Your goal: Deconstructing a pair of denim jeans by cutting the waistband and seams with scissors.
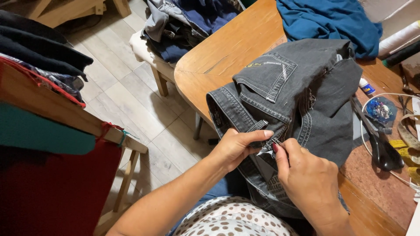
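Hands pinched together: left hand (236, 146) on grey jeans (302, 91) waistband, right hand (306, 175) on small tool; slip risks pricking thumb

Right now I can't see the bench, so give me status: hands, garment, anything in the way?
Left hand pinching grey jeans at the waistband. Right hand holding a thin tool at the seam. Black scissors beside the jeans, apart from both hands.

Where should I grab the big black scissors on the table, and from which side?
Probably by the looped black handles at the near end of the black metal scissors, coming from the near table edge on the right hand side. The handles lie toward the person and the blades run away under the dark grey denim jeans, so the sharp end stays covered.
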